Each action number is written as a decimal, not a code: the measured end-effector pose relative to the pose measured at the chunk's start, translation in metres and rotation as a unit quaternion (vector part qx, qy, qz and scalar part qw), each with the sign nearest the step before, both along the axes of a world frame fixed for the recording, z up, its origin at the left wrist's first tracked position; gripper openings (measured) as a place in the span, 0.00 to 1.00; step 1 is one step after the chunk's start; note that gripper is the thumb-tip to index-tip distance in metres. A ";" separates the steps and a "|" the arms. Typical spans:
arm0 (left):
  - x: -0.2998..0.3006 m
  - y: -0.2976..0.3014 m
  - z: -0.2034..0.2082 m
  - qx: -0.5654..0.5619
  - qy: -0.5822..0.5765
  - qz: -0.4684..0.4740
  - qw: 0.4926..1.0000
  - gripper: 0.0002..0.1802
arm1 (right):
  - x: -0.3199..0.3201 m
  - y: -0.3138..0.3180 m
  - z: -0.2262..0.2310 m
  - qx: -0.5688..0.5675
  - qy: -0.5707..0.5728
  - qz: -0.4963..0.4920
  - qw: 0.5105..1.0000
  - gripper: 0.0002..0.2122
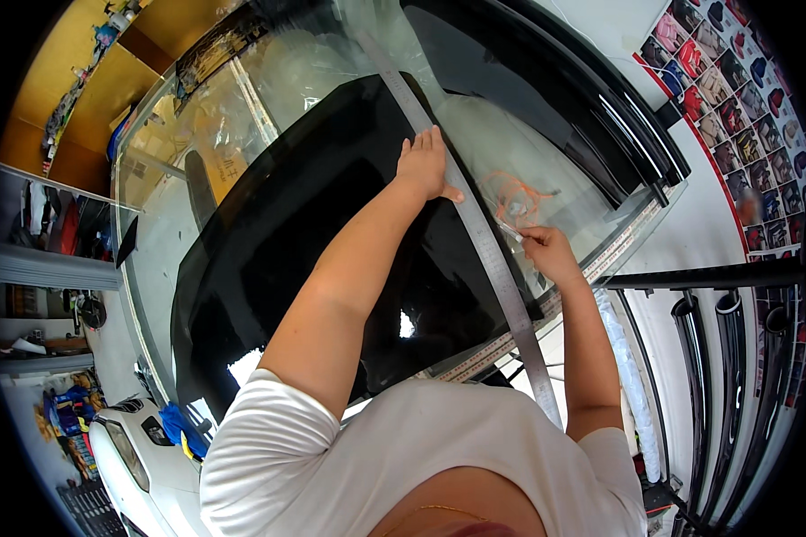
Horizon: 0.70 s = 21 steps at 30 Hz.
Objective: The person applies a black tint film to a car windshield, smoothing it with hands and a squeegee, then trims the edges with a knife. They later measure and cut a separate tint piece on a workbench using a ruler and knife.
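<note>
A long steel ruler [488, 246] lies slantwise over a glossy black film sheet [287, 242] on a glass-topped table. My left hand [425, 166] rests flat on the ruler and the film, fingers stretched forward and thumb out across the metal. To the right of the ruler, my right hand [551, 253] is closed in a pinch around a slim whitish tool [510, 232], whose tip points toward the ruler's edge. Its exact kind is too small to tell. An orange cord coil [518, 197] lies on the glass just beyond that hand.
Another black glossy film sheet [546, 80] curves along the table's far right. A printed measuring strip [631, 228] runs along the glass edge. Several dark film rolls [730, 358] stand at right. Wooden shelves [90, 98] are at far left, with a white car [143, 456] below.
</note>
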<state>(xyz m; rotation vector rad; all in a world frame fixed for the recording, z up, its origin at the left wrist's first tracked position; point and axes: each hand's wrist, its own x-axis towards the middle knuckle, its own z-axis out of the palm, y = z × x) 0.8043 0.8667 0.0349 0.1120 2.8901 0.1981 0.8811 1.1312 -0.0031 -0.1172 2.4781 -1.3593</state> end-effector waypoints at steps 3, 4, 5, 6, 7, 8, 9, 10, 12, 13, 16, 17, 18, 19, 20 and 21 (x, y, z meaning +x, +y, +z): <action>0.000 -0.002 -0.004 0.003 0.001 0.001 1.000 0.75 | 0.007 -0.006 -0.006 -0.070 -0.010 0.002 0.998 0.13; 0.000 -0.002 -0.006 0.004 0.000 0.003 1.000 0.75 | 0.012 -0.012 -0.007 -0.096 -0.008 0.004 0.995 0.14; 0.000 -0.003 -0.008 0.004 -0.001 0.004 1.000 0.75 | 0.017 -0.019 -0.007 -0.072 0.023 -0.002 0.997 0.13; 0.000 -0.003 -0.009 0.003 -0.004 0.003 1.000 0.75 | 0.022 -0.027 -0.002 -0.047 0.053 -0.010 0.997 0.13; 0.000 -0.002 -0.009 0.002 -0.007 0.000 1.000 0.75 | 0.025 -0.034 0.003 -0.022 0.084 -0.018 0.996 0.13; 0.000 -0.002 -0.009 0.000 -0.009 -0.003 1.000 0.75 | 0.027 -0.039 0.006 0.018 0.093 -0.026 0.995 0.12; 0.000 -0.002 -0.008 0.001 -0.008 -0.003 1.000 0.74 | 0.027 -0.044 0.009 0.056 0.103 -0.034 0.993 0.12; 0.000 -0.002 -0.008 0.001 -0.008 -0.002 1.000 0.74 | 0.026 -0.049 0.010 0.095 0.112 -0.042 0.988 0.12; 0.000 -0.002 -0.008 -0.002 -0.010 -0.004 1.000 0.73 | 0.023 -0.057 0.011 0.118 0.118 -0.060 0.984 0.12; -0.001 -0.002 -0.007 -0.005 -0.013 -0.007 1.000 0.72 | 0.021 -0.060 0.011 0.130 0.121 -0.071 0.982 0.11; -0.003 -0.001 -0.006 -0.018 -0.013 -0.015 1.000 0.71 | 0.007 -0.068 0.010 0.114 0.148 -0.084 0.979 0.11; -0.003 0.000 -0.005 -0.022 -0.012 -0.019 1.000 0.71 | 0.005 -0.068 0.007 0.111 0.132 -0.090 0.981 0.10; -0.004 -0.002 -0.006 -0.026 -0.013 -0.019 0.999 0.71 | 0.001 -0.068 0.005 0.106 0.119 -0.093 0.983 0.10; -0.004 -0.002 -0.007 -0.030 -0.013 -0.019 0.999 0.71 | -0.002 -0.067 0.005 0.101 0.106 -0.097 0.985 0.10; -0.005 -0.002 -0.007 -0.034 -0.013 -0.020 0.999 0.71 | -0.001 -0.064 0.006 0.089 0.100 -0.102 0.986 0.10; -0.006 -0.002 -0.006 -0.034 -0.010 -0.024 0.999 0.71 | 0.004 -0.060 0.010 0.079 0.093 -0.105 0.987 0.09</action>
